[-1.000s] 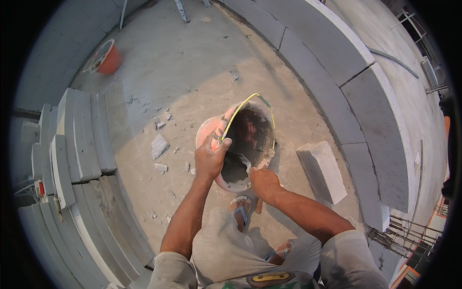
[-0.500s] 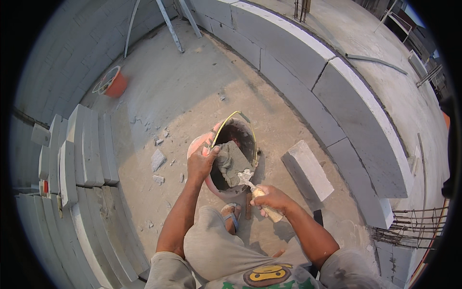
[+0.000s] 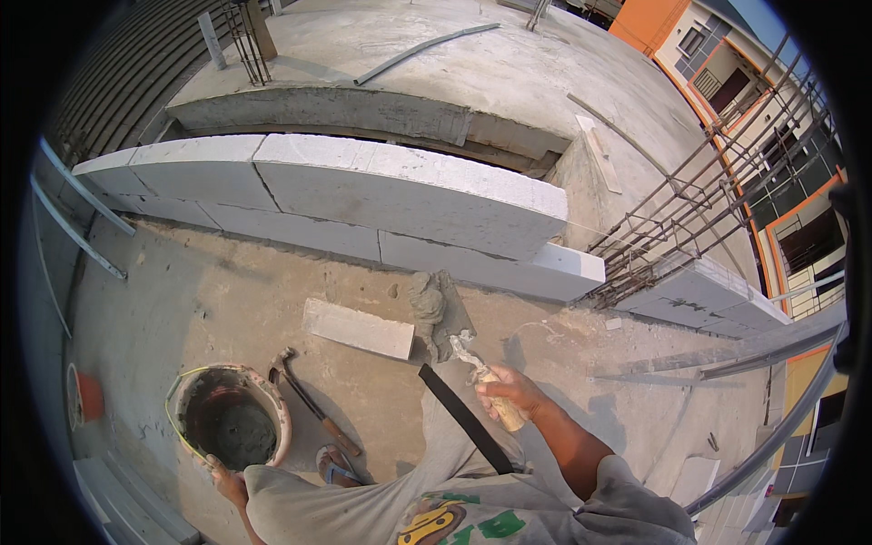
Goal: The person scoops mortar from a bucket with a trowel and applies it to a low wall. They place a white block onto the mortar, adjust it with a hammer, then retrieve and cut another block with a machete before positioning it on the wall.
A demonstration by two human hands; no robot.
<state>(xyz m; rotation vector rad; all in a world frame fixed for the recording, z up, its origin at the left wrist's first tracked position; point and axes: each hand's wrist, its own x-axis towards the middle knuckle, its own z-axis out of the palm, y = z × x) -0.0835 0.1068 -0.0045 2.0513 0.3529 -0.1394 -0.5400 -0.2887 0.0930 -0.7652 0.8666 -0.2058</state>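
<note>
My right hand [image 3: 511, 400] is closed round the pale handle of a trowel [image 3: 465, 352]. A lump of wet grey mortar [image 3: 427, 300] lies on its blade, held out just right of a loose white block [image 3: 359, 329]. My left hand [image 3: 227, 481] is at the near edge of a mortar bucket [image 3: 283, 427], its fingers closed by the rim and the yellow handle; my shirt partly hides it. Grey mortar sits in the bottom of the bucket. A claw hammer [image 3: 313, 400] with a wooden grip lies on the floor beside the bucket.
A low white block wall [image 3: 409, 186] runs across ahead, two courses high. Bare rebar [image 3: 663, 218] juts out at its right end. An orange bucket [image 3: 86, 397] stands far left, near metal struts [image 3: 82, 222]. Metal channels [image 3: 781, 409] slant in at right.
The view has turned right toward the wall. The mortar-loaded trowel has come out of the bucket and moved right, past the loose block. My left hand stays at the bucket.
</note>
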